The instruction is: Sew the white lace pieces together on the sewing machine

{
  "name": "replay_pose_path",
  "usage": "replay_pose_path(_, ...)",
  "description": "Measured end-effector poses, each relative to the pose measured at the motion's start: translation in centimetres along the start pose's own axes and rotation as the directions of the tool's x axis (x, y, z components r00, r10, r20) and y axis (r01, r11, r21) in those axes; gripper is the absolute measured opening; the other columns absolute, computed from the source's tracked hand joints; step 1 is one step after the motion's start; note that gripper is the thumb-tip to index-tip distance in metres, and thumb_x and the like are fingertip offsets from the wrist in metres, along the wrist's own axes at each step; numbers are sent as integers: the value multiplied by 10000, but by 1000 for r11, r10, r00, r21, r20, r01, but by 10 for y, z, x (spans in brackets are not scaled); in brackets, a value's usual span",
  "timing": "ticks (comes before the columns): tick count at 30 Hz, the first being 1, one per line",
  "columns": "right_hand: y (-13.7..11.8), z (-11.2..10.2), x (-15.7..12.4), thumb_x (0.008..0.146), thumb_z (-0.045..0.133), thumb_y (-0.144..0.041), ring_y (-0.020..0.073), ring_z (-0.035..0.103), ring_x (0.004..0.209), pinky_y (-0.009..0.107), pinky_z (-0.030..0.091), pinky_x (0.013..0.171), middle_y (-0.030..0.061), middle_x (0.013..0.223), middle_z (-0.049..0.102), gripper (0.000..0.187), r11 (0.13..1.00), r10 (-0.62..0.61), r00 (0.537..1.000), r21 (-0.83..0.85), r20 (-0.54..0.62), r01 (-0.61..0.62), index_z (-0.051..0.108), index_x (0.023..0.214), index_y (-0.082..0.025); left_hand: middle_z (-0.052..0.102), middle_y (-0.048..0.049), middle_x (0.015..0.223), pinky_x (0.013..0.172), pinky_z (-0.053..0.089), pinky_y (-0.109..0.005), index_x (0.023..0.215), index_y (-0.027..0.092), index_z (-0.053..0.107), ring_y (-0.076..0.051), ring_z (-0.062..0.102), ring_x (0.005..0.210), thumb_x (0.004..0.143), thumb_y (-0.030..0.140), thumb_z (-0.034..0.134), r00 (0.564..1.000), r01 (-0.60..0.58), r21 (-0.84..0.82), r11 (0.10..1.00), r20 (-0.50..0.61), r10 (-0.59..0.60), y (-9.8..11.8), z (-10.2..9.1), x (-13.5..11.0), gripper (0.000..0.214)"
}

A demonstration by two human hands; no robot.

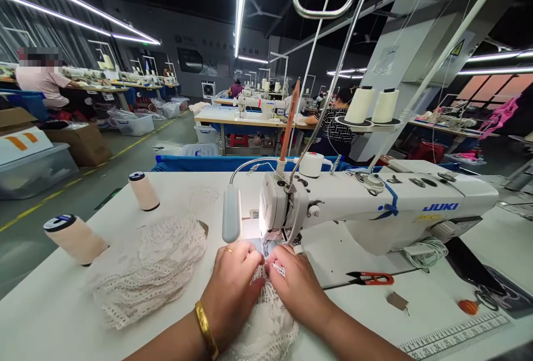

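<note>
My left hand, with a gold bangle and a ring, and my right hand sit side by side in front of the needle of a white JUKI sewing machine. Both pinch a piece of white lace that runs from under the hands toward me. The fingers of both are curled tight on the lace just short of the presser foot. A heap of the same white lace lies on the table to the left of my left hand.
Two cream thread cones lie at the table's left. Red-handled thread snips and a small brown tag lie right of my hands. A grey lamp head hangs left of the needle. Other people work at tables behind.
</note>
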State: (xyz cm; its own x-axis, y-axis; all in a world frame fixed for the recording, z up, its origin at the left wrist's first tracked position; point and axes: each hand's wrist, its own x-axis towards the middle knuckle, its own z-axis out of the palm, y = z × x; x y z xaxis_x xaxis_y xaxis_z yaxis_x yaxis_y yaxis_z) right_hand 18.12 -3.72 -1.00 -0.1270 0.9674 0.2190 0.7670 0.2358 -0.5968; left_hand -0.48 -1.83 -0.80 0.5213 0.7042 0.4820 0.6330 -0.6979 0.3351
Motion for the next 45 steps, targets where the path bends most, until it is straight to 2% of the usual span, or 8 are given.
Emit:
replay_pose_path(3,4,1,-1,970,593,-157,247,638,859,331,401,743,33,901,695,89,999,4,1000,-40,-23,-5,599,911,-223,700,-40,926,828,459,-405,945,209,659,-241,604,840,1037,83,457,974,-226,8,974,-2,226,0,-2,-2,255)
replay_pose_path(5,7,0,-2,972,620,-170,244,648,855,322,426,726,35,918,704,59,998,-19,999,-67,-37,16,619,958,-227,717,-35,927,835,474,-407,987,209,671,-235,622,826,1058,84,441,967,-255,-8,967,29,255,0,-4,-2,271)
replay_pose_path(10,14,-7,-8,979,570,-98,243,655,872,341,490,747,53,995,705,187,978,-182,983,-96,28,184,665,1059,-238,743,-48,989,811,499,-414,1021,209,689,-241,653,831,1043,68,445,966,-241,-9,970,93,241,2,-9,0,283)
replay_pose_path(13,14,-11,-10,1004,506,-67,226,640,815,352,487,728,63,1040,708,248,963,-239,969,-117,57,244,687,993,-236,745,-66,1026,821,518,-428,1043,196,693,-244,664,850,1045,66,430,965,-243,1,970,97,242,3,-11,0,294)
replay_pose_path(18,13,-13,-9,987,485,-23,205,622,760,344,475,711,59,1062,730,294,947,-282,959,-154,25,282,666,887,-231,735,-83,1025,824,542,-474,1051,193,702,-272,671,889,1057,115,460,969,-203,35,979,148,196,7,-15,0,254)
replay_pose_path(27,18,-9,-4,971,484,-46,241,666,857,370,510,753,76,1156,752,286,936,-267,963,-247,-29,252,690,881,-221,752,-85,1100,838,564,-494,1127,190,692,-304,681,961,984,100,572,974,-170,37,985,160,162,5,-13,3,207)
replay_pose_path(32,19,-8,-3,969,499,-62,265,686,938,379,533,777,75,1171,755,313,946,-226,974,-245,-31,212,753,1026,-235,760,-78,1149,870,560,-480,1133,214,684,-304,685,992,963,108,615,978,-144,38,989,156,137,5,-12,4,212)
replay_pose_path(45,17,-8,0,917,525,-21,244,681,922,341,521,765,59,1139,768,345,943,-239,968,-257,-76,213,771,1011,-244,745,-84,1146,870,548,-505,1111,204,679,-316,660,1009,999,115,555,978,-116,42,992,181,107,7,-11,2,189)
